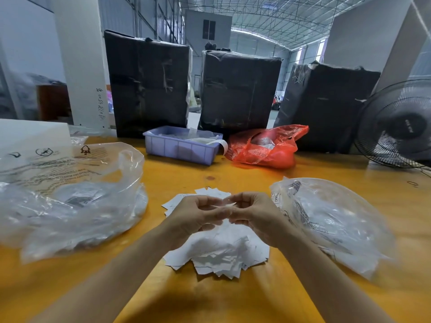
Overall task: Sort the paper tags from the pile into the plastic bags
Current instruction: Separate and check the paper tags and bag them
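A warehouse; steel-truss roof [268, 17], wrapped black bales [240, 89], wooden worktable [233, 299].

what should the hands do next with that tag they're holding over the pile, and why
Probably carry the small white paper tag to one clear plastic bag. Both the left hand and right hand pinch it above the heap of white paper tags; which bag, left or right, cannot be told.

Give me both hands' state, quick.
Left hand: pinching a paper tag above the pile.
Right hand: pinching the same tag.

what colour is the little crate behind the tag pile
Pale lavender-blue; the crate shows best in the head view, beside the red bag.
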Demonstrator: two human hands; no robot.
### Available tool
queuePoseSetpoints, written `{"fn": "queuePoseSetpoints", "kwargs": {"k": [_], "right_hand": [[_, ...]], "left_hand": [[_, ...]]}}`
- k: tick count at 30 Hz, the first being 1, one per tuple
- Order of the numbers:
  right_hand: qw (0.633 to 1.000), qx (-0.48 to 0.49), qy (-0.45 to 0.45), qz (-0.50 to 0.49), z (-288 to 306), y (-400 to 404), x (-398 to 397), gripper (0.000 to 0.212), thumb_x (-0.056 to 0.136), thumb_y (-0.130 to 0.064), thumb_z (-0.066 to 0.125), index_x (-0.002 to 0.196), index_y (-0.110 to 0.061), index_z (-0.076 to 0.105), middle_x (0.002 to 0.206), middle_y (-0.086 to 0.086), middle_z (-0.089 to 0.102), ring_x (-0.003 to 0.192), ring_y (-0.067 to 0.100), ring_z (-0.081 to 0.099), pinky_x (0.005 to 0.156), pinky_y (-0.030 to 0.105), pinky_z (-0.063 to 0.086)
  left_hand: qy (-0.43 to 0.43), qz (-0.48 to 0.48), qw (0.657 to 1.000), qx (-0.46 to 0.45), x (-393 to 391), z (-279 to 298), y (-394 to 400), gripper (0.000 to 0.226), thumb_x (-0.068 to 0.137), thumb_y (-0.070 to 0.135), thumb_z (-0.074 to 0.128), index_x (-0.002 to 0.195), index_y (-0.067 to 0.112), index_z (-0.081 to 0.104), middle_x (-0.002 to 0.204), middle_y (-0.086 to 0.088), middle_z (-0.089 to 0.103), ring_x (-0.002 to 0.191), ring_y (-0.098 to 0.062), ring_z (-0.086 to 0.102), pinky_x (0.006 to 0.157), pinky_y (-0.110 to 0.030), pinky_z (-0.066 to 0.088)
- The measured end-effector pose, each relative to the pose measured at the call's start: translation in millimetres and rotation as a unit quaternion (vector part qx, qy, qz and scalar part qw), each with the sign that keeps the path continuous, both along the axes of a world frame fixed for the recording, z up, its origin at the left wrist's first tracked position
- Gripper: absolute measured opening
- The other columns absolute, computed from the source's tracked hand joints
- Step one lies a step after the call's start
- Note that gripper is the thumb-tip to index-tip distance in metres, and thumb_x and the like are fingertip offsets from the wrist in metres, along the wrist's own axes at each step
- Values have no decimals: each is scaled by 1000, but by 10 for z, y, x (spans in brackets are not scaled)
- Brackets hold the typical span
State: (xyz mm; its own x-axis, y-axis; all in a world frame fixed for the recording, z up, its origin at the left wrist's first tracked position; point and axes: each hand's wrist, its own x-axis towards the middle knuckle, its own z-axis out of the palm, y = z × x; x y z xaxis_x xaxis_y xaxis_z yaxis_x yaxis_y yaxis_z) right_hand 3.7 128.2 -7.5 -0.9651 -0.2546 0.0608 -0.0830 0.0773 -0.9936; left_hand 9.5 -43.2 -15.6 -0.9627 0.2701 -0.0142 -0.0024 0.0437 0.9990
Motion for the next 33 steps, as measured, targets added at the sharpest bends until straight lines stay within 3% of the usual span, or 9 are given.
{"fn": "queuePoseSetpoints", "kwargs": {"k": [5,8,12,19,23,25,28,30,33], "right_hand": [[998,-11,30,-45,15,-48,-14,23,76,-25,71,89,-6,66,71,7,71,63,14,66,62,22,53],[969,152,134,-139,-21,28,-56,5,88,-10,64,91,-6,66,79,8,71,62,11,66,59,19,52],[906,328,234,-127,-145,-34,-34,11,86,-5,63,93,-6,72,89,6,72,77,13,65,75,26,53],[835,478,261,-75,-407,-470,35,47,81,-37,69,122,-17,59,113,2,62,108,22,51,90,33,42],[870,395,270,-117,-310,-352,37,22,80,-11,71,102,-10,71,94,3,70,88,17,61,77,24,45],[925,253,252,-132,-239,-268,45,10,74,1,74,82,-6,74,82,6,71,76,17,63,73,26,51],[967,47,215,-131,-140,-161,32,28,71,15,71,65,-12,71,94,5,65,90,15,63,80,29,55],[978,-4,178,-110,-136,-109,10,38,73,20,65,59,-15,70,107,7,61,102,16,58,84,34,55],[984,-55,146,-88,-183,-58,-1,36,73,23,61,58,-9,71,96,12,66,95,20,63,78,33,59]], "left_hand": [[8,59,998,-14,-51,23,-79,22,60,20,82,79,15,72,64,5,70,59,-1,64,55,-11,48],[2,143,989,40,-131,0,-154,11,70,11,80,74,10,70,60,4,67,54,-5,58,52,-13,48],[-3,208,974,87,-188,-11,-237,10,74,5,76,74,6,67,60,0,66,57,-11,56,55,-15,50],[2,229,967,109,-214,-40,-244,10,76,-1,74,74,4,65,66,-5,64,57,-12,55,47,-12,47],[8,217,971,101,-205,-32,-210,9,76,1,74,76,4,66,62,-1,65,54,-9,55,49,-12,48],[10,212,972,101,-192,-29,-203,8,76,2,74,78,4,66,63,-1,65,52,-8,55,49,-12,48],[11,212,972,100,-180,-21,-201,8,77,3,74,79,5,66,64,-1,66,52,-8,56,51,-14,48],[4,213,971,104,-174,-16,-204,8,78,3,73,79,5,66,66,-2,66,55,-10,55,50,-13,48],[-11,209,971,113,-171,-14,-202,8,77,3,74,78,5,66,67,-3,66,56,-11,56,49,-13,49]]}}
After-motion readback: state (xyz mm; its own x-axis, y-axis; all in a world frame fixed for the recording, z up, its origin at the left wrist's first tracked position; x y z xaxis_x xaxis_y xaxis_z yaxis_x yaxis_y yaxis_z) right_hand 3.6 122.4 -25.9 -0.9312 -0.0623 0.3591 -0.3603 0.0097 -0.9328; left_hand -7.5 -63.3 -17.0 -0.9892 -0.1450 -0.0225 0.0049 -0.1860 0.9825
